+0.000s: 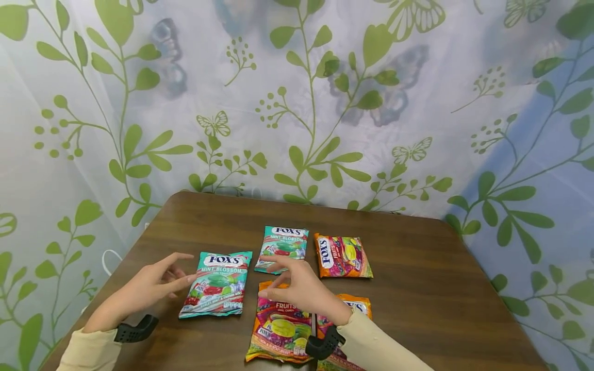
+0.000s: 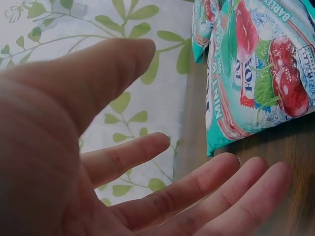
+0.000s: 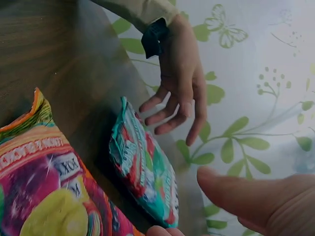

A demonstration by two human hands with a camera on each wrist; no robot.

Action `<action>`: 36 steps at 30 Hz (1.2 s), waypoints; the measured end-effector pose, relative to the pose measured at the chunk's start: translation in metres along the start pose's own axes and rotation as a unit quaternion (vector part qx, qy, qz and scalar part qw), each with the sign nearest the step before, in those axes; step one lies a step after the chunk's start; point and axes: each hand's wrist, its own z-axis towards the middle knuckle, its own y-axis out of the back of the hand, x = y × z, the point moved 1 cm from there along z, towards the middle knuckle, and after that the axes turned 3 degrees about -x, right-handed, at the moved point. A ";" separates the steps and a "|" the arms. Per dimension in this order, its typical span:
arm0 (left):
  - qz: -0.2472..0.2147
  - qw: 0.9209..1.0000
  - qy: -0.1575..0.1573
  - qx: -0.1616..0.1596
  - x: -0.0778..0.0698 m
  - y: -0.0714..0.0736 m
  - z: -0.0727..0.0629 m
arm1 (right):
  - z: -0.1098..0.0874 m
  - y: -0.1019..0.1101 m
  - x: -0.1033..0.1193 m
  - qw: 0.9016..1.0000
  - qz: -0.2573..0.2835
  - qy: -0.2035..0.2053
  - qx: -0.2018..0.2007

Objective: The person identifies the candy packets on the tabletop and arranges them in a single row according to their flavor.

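My left hand [image 1: 147, 286] is held with spread, relaxed fingers at the left side of a teal Fox's Mint Blossom candy bag [image 1: 220, 283]. In the left wrist view a gap shows between thumb and fingers, with nothing held. My right hand [image 1: 301, 289] hovers over the top of an orange and pink Fox's Fruits candy bag [image 1: 280, 332], its fingers loosely bent and holding nothing. Those fingers partly cover the lower part of a second Mint Blossom bag [image 1: 289, 239] behind. Another Fruits bag [image 1: 362, 305] lies partly hidden under the right forearm.
A further Fruits bag [image 1: 345, 257] lies tilted at the back right. All the bags lie on a dark brown wooden table [image 1: 417, 288]. A white curtain [image 1: 260, 170] with green leaves and butterflies hangs behind the table and along its sides.
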 end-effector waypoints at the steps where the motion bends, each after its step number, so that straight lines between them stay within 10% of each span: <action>1: -0.001 1.000 -0.001 0.000 0.000 0.000 0.000 | 0.004 -0.003 0.002 1.000 -0.002 0.001 -0.002; 16: -0.025 0.999 0.035 0.023 0.009 -0.006 0.006 | 0.032 -0.040 0.001 0.998 0.000 -0.066 0.002; 36: -0.014 0.999 -0.006 0.033 0.019 -0.018 0.018 | 0.048 -0.065 -0.010 0.986 0.124 -0.115 -0.013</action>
